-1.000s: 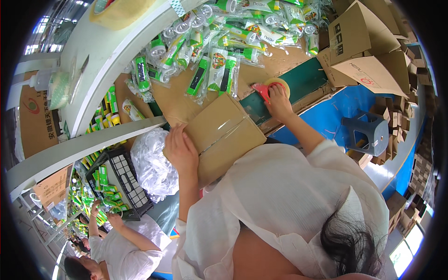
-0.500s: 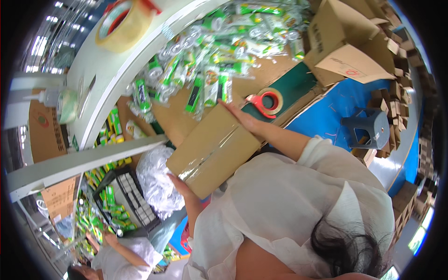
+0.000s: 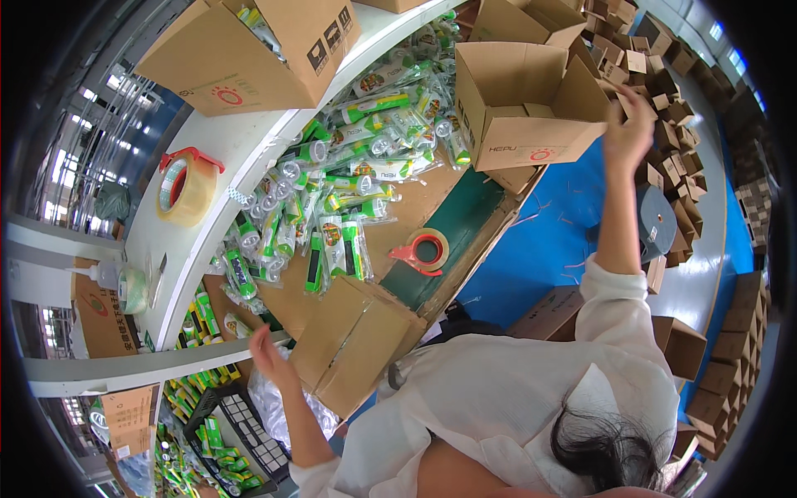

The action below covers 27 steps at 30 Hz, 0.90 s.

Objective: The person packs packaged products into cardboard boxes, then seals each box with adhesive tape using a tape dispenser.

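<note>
A closed, taped cardboard box (image 3: 353, 340) rests on the near edge of the work table, with neither hand gripping it. My left hand (image 3: 272, 357) is raised just left of it, fingers stretched out and holding nothing. My right hand (image 3: 628, 129) reaches far out to the right, fingers apart, beside an open cardboard box (image 3: 531, 141) with its flaps up. Whether the fingertips touch that box's side is hard to tell. A red tape dispenser with a tape roll (image 3: 425, 251) lies on the green strip between the two boxes.
Many green-and-white packaged tubes (image 3: 357, 158) heap across the table. A white shelf (image 3: 220, 137) curves along the left, bearing another open carton (image 3: 249, 70) and a large tape roll (image 3: 187, 191). Clear plastic bags (image 3: 286, 407) lie near my left arm; a grey stool (image 3: 656, 220) stands right.
Both hands have let go of the taped box, which now rests on the table. My right hand has swung far right to the open carton; my left has lifted away. The view has shifted.
</note>
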Motion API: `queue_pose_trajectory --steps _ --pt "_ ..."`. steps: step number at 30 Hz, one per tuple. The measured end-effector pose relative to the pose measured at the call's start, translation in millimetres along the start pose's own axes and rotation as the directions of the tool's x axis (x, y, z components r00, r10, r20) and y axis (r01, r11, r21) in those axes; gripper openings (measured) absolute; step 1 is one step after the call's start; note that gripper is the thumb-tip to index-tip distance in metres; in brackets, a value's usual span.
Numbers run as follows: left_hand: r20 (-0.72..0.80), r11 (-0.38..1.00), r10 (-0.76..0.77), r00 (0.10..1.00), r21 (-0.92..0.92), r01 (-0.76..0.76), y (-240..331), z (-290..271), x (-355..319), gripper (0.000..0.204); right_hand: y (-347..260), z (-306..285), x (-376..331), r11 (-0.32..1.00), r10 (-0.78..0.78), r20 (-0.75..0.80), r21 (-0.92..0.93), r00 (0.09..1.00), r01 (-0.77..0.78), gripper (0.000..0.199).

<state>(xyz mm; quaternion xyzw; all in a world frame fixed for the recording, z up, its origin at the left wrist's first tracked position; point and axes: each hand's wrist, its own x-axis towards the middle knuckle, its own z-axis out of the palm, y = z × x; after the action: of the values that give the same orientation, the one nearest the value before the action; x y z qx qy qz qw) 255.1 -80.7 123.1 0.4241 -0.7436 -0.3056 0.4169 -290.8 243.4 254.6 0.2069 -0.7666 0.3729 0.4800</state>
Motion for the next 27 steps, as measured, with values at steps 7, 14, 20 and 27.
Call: queue_pose_trajectory --steps 7,14,20,27 --pt "0.116 0.661 0.742 0.66 0.031 -0.749 179.2 89.2 109.9 0.018 -51.9 0.9 48.3 0.949 -0.247 0.246 0.258 0.937 0.182 0.015" --pt "-0.31 0.78 0.624 0.718 0.299 -0.549 301.1 61.8 366.1 0.052 -199.6 73.7 78.1 0.745 -0.409 0.713 0.621 0.569 -0.242 0.049" --pt "0.272 0.999 -0.025 0.962 -0.026 0.034 279.9 53.2 502.6 0.059 -283.7 188.2 91.2 0.661 -0.263 0.546 0.703 0.796 -0.264 0.11" --pt "0.362 0.896 -0.119 0.924 0.441 -0.057 304.6 81.2 481.9 0.035 -285.8 154.9 121.1 0.269 -0.267 0.86 0.5 0.435 -0.823 0.109"
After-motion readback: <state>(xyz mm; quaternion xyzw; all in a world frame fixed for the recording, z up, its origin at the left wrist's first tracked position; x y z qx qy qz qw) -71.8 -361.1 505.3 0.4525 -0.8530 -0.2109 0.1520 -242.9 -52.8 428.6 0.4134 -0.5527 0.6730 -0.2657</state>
